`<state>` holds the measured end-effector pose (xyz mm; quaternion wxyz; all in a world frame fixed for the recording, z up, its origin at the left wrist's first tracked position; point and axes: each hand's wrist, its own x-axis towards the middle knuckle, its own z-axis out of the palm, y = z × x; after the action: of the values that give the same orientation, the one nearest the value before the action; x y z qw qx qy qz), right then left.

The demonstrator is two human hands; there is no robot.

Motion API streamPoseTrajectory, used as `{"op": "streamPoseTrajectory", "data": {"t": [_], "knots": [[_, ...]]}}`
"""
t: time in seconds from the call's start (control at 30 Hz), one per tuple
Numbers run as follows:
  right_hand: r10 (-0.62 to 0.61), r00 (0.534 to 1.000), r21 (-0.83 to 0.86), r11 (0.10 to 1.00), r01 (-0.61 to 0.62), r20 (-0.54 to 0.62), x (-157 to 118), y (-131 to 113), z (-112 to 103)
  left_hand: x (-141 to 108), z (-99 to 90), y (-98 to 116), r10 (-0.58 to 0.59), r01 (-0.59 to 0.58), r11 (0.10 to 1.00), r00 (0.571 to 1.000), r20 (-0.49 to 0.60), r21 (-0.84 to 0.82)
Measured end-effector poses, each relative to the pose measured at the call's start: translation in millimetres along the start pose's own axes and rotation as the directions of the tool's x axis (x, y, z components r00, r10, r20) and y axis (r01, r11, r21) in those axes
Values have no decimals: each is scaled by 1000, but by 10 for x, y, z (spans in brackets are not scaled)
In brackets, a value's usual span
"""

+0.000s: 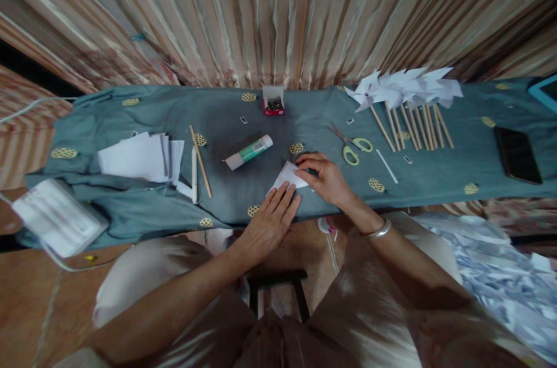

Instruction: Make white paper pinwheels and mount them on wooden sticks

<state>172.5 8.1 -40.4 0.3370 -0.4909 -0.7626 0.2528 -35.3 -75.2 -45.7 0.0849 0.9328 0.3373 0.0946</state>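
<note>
A small piece of white paper, folded to a triangle [288,175], lies near the front edge of the cloth-covered table. My left hand [273,218] rests flat on its lower edge, fingers stretched out. At the paper's right side, my right hand [322,177] pinches or presses the edge with thumb and fingertips. A glue stick [250,151] with a green label lies just beyond, to the left. Scissors [351,143] with light green handles lie to the right of my right hand, and a thin white strip [387,166] is beside them.
Paper pinwheels [409,92] on wooden sticks lie in a row at the back right. A red box of small dark pins [274,102] stands at the back. Paper sheets [134,158], a wooden stick [201,160] and a white power adapter [61,217] are leftward; a phone [517,154] is far right.
</note>
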Motion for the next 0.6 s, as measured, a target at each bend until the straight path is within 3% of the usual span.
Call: {"op": "streamPoseTrajectory", "data": {"t": [0.6], "knots": [[26,997,-63,998,-31,-78,11,-30,83,16,5,5,-12,11,999,1000,23,39]]}}
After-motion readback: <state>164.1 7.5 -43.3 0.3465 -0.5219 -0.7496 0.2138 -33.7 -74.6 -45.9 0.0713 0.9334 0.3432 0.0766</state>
